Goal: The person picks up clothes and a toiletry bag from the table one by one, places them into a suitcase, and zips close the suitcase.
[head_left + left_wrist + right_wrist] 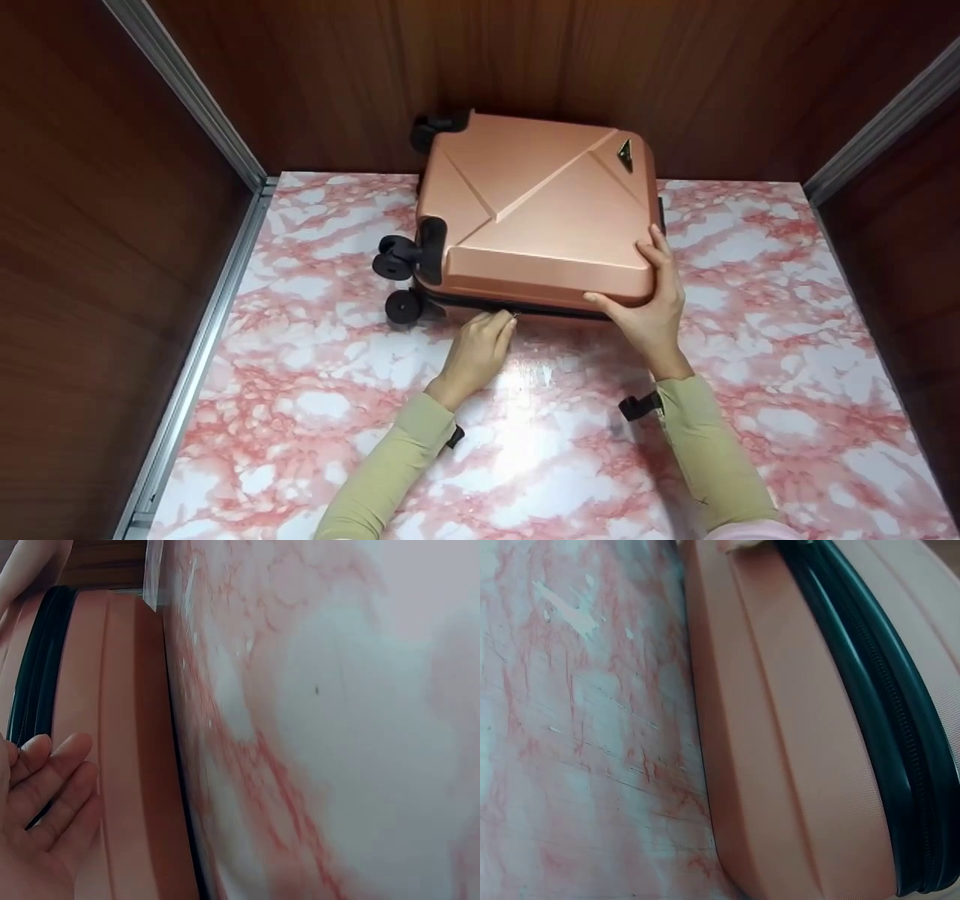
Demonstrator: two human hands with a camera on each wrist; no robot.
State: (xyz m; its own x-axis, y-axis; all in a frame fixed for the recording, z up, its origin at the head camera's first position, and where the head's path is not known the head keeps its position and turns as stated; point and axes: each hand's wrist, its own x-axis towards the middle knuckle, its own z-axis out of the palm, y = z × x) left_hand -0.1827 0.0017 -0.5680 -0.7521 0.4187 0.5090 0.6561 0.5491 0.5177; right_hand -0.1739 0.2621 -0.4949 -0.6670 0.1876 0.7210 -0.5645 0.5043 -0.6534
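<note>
A rose-gold hard-shell suitcase (547, 217) lies flat on the table, its wheels (395, 257) pointing left. A black zipper band (896, 712) runs around its side. At the middle of the front side, my left hand (476, 352) pinches the zipper pull with thumb and index finger; the pull is mostly hidden by the fingertips. In the left wrist view the other fingers (71, 799) curl beside the band. My right hand (656, 307) grips the front right corner, thumb on the front side and fingers over the right edge.
A pink-and-white marbled table (315, 450) lies under the suitcase. Brown wood-look panels (337, 75) stand at the back and both sides, with metal framing (202, 337) along the left edge. The suitcase sits close to the back panel.
</note>
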